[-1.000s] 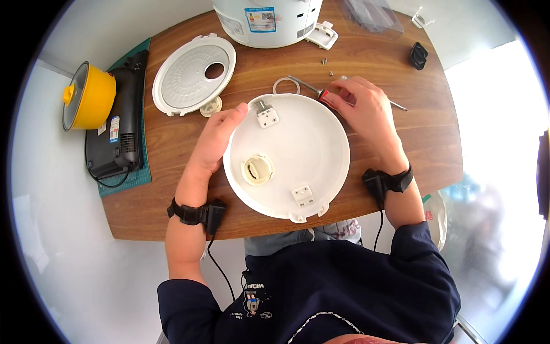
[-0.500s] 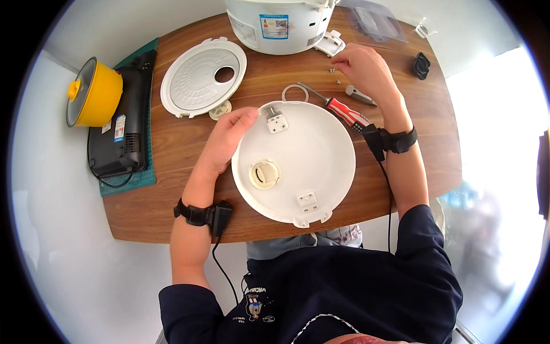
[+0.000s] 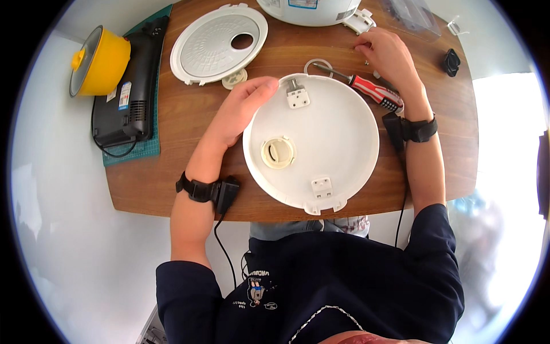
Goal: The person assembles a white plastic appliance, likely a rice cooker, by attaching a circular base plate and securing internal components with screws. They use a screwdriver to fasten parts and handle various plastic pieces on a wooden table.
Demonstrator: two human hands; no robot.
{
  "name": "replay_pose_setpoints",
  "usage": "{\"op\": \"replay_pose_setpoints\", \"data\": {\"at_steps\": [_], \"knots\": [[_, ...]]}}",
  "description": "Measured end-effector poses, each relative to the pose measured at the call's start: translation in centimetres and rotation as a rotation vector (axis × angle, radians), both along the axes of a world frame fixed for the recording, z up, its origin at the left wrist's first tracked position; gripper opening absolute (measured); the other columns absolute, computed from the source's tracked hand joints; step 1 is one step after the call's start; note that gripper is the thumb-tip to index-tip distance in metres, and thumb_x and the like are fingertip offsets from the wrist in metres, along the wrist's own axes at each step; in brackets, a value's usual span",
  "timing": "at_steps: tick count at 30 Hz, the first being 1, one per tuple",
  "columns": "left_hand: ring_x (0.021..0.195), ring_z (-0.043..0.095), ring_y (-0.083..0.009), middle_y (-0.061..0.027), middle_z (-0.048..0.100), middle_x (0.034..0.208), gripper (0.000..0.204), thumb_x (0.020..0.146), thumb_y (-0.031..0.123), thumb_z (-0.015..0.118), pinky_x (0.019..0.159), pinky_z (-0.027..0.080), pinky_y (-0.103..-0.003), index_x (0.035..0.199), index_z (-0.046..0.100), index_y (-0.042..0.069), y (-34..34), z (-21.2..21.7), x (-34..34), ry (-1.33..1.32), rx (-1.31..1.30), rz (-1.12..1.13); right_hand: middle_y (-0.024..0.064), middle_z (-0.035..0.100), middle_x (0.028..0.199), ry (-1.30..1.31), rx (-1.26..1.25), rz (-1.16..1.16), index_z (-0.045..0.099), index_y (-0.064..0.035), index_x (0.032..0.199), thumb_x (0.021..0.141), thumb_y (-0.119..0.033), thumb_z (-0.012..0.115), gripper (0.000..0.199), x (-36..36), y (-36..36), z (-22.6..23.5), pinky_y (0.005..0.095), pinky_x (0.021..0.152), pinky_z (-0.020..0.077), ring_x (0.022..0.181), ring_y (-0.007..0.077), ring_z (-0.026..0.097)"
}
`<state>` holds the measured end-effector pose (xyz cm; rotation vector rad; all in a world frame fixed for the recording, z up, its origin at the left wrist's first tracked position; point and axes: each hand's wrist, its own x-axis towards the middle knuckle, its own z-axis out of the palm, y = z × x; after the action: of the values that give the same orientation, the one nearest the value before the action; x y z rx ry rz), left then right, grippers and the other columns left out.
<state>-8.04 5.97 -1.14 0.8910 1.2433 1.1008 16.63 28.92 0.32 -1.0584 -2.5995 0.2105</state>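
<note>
My left hand (image 3: 247,109) is closed on the upper left rim of a round white plastic cover (image 3: 338,137), thumb pressed on the edge. The cover lies inside up on the table. A cream round insert (image 3: 278,152) sits in it, with a hinge bracket (image 3: 297,97) at the top and a small white plate (image 3: 322,187) near its lower edge. Beyond the cover, my right hand (image 3: 391,57) hangs over the tabletop with thumb and fingertips pinched together. Whatever is between them is too small to name. A tiny screw (image 3: 366,62) lies just below those fingers.
A red-and-white screwdriver (image 3: 375,92) and a clear ring (image 3: 318,66) lie beyond the cover. Further back are a white lid panel (image 3: 220,46), a white appliance body (image 3: 312,14) and a white bracket (image 3: 361,22). A yellow pot (image 3: 106,63) and black appliance (image 3: 126,103) stand left.
The whole view has shifted, so the table things sit higher and further right. One of the small screws by my right fingertips no longer shows. My left hand keeps its hold on the rim.
</note>
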Motion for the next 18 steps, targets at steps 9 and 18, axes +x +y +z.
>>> {"op": "replay_pose_setpoints", "data": {"at_steps": [9,18], "knots": [[0.089,0.063,-0.0066,-0.0003,0.072,0.1,0.037,0.106,0.033,0.059,0.079,0.051,-0.025,0.121,0.069,0.001,-0.2,1.2,0.7,0.182,0.052,0.026,0.0077,0.077,0.094,0.214,-0.235,-0.034,0.076,-0.0051,0.107,0.094,-0.015,0.072,0.017,0.3,-1.9,4.8,0.0275,0.079,0.0529,0.084,0.0129,0.07],[0.09,0.064,-0.0095,-0.0043,0.072,0.102,0.038,0.105,0.03,0.06,0.08,0.052,-0.027,0.125,0.067,-0.002,0.6,2.6,0.0,0.365,0.084,-0.042,-0.0003,0.074,0.091,0.563,-0.508,0.18,0.077,-0.0026,0.103,0.093,-0.012,0.076,0.014,-0.3,-5.2,8.3,0.0221,0.078,0.0526,0.085,0.0066,0.066]]}}
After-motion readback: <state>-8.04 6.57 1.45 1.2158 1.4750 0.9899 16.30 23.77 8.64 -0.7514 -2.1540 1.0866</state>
